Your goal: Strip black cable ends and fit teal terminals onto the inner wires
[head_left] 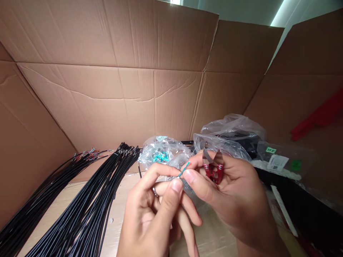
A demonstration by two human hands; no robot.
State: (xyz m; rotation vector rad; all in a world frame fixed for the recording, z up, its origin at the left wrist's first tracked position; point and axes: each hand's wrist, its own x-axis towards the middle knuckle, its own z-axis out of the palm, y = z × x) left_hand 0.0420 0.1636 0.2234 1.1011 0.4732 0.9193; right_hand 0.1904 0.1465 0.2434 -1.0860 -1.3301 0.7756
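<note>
A thin teal wire [184, 169] runs between my two hands at the middle of the view. My left hand [158, 210] is closed, its thumb and forefinger pinching the wire's lower end; a ring sits on one finger. With thumb and forefinger my right hand [227, 200] pinches the same wire, close to the left fingertips. Tucked in the right palm is a small pair of red-handled snips [213, 169], its two pointed blades spread and facing up. Its lower part is hidden in the hand. Whatever the wire's lower end joins is covered by my left fingers.
Bundles of black cables [80, 203] lie at left, some with coloured wire ends. Behind my hands sits a clear bag [160, 155] of teal parts. More plastic bags [233, 132] and a labelled bag [278, 160] lie right. Cardboard walls [128, 85] enclose the work surface; something red [318, 114] hangs right.
</note>
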